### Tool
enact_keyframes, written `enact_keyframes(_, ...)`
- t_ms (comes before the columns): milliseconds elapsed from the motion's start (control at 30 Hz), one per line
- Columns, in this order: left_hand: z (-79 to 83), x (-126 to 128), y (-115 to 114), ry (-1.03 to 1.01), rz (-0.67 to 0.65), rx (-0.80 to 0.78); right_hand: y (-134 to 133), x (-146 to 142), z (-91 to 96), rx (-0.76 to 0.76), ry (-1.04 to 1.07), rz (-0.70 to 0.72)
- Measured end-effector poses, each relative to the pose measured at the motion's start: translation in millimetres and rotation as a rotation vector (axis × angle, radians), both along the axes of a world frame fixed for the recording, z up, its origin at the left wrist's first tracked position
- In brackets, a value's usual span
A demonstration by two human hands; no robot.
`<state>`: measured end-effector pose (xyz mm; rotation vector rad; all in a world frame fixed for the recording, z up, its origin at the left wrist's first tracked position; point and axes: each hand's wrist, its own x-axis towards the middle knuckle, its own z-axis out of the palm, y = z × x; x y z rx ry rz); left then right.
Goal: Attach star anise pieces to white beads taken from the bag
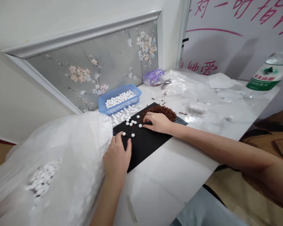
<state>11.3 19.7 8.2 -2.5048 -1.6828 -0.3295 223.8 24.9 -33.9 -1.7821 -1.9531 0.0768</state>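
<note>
My left hand (116, 155) rests at the left edge of a black mat (145, 147), thumb and fingers apart. Beside its fingertips lies a small white ball (124, 134), with another white ball (133, 135) between the two hands. My right hand (159, 122) reaches over the mat with its fingers curled and a gap between thumb and forefinger. Right by its thumb tip sits a white ball (140, 125); whether they touch is unclear. Behind that hand is a heap of small reddish-brown star-like pieces (163, 110), partly covered by it. Several more white balls (131, 123) are scattered on the mat.
A blue plastic basket (101, 106) of white balls stands against the wall, with loose balls before it. At left bulges a large translucent bag (80, 150) of white balls. Clear plastic wrapping (179, 84), a purple packet (153, 77) and a water bottle (266, 75) occupy the table's far side.
</note>
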Motion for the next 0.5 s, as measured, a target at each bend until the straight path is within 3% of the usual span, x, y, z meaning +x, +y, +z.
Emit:
enact_keyframes(133, 12.9, -10.8, 4.5, 0.159, 0.129, -0.199, 5.1, -2.8, -3.1, 0.011, 0.007, -0.011)
enact_keyframes(267, 5.0, -13.5, 8.6, 0.107, 0.042, -0.279, 8.7, -6.9, -4.2, 0.033, 0.019, 0.014)
enact_keyframes(367, -9.1, -8.9, 10.8, -0.148, -0.069, -0.258, 9.2, -10.4, -4.8, 0.055, 0.033, 0.025)
enact_keyframes(500, -25.6, 4.5, 3.6, -0.704, -0.166, -0.363, 6.0, -11.4, -2.4, 0.074, 0.05, 0.04)
